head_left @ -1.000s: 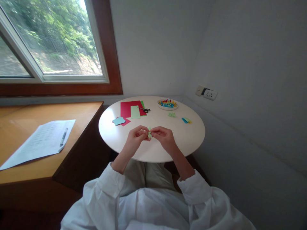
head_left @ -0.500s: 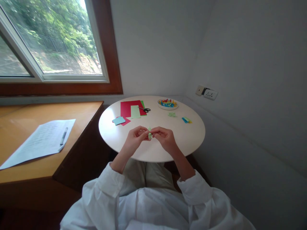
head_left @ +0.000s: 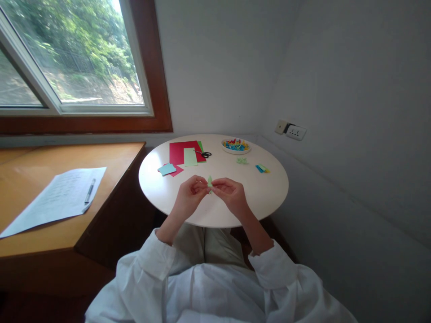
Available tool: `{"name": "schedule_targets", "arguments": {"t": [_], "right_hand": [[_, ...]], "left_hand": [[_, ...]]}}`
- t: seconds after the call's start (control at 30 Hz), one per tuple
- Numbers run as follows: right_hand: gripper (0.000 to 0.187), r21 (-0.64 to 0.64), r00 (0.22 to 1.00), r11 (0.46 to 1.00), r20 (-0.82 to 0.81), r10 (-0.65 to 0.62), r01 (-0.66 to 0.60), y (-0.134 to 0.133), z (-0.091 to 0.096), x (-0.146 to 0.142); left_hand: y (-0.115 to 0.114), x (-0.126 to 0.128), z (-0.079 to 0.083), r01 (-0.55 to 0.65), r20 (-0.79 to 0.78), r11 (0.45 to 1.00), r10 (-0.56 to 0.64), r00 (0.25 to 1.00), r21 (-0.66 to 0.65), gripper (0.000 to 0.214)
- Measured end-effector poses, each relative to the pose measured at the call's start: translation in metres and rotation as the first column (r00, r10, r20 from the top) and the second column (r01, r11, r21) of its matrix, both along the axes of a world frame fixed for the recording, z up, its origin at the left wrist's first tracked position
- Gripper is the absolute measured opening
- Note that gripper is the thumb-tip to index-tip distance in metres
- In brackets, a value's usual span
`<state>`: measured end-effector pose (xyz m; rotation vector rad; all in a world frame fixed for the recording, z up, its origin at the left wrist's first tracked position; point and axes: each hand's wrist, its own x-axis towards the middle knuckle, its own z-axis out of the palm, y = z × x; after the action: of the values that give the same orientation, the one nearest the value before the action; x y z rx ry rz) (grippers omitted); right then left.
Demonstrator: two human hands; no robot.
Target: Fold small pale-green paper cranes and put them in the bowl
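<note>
Since the earlier frame, the light-green folded paper (head_left: pixel 210 180) has been turned between the fingers: its pointed tip now stands taller, and less of it shows below the fingertips. The hands have scarcely shifted.

At far left, a handwritten sheet (head_left: pixel 57 199) lies on the wooden desk (head_left: pixel 37 163), a pen (head_left: pixel 90 190) across its right side. On the round white table (head_left: pixel 269 193), light-blue paper squares (head_left: pixel 167 169) overlap a pinkish-red piece (head_left: pixel 178 171); behind them, a pale-green paper rectangle (head_left: pixel 190 158) rests on a red sheet (head_left: pixel 175 152), with black-handled scissors (head_left: pixel 206 154) at its right edge.

The person's left hand (head_left: pixel 188 192) pinches the folded paper from one side, over the table's near half, and the right hand (head_left: pixel 231 193) pinches it from the other, thumbs and forefingers nearly meeting.

Farther right are an oval white dish (head_left: pixel 235 152) of colourful folded pieces (head_left: pixel 235 145), a pale-green folded cluster (head_left: pixel 241 160) just in front, then blue and yellow paper slips (head_left: pixel 261 169). A wall socket (head_left: pixel 296 132) is beyond.
</note>
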<state>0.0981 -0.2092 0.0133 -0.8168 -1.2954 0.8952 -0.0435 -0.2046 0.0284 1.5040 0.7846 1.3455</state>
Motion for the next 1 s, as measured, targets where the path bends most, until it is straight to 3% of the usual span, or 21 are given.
{"name": "schedule_targets", "arguments": {"t": [0.3,1.0], "right_hand": [[0.018,0.049,0.999,0.998,-0.040,-0.023,0.025,-0.0011,0.0020,-0.0037],[0.010,0.126,0.987,0.989,0.129,-0.093,0.077,-0.0059,0.0063,-0.0048]], "left_hand": [[-0.0049,0.0000,0.0053,-0.056,-0.034,0.997,0.058,0.998,0.049,0.019],[-0.0014,-0.0046,0.0028,-0.089,-0.091,0.993,0.096,0.991,0.075,0.014]]}}
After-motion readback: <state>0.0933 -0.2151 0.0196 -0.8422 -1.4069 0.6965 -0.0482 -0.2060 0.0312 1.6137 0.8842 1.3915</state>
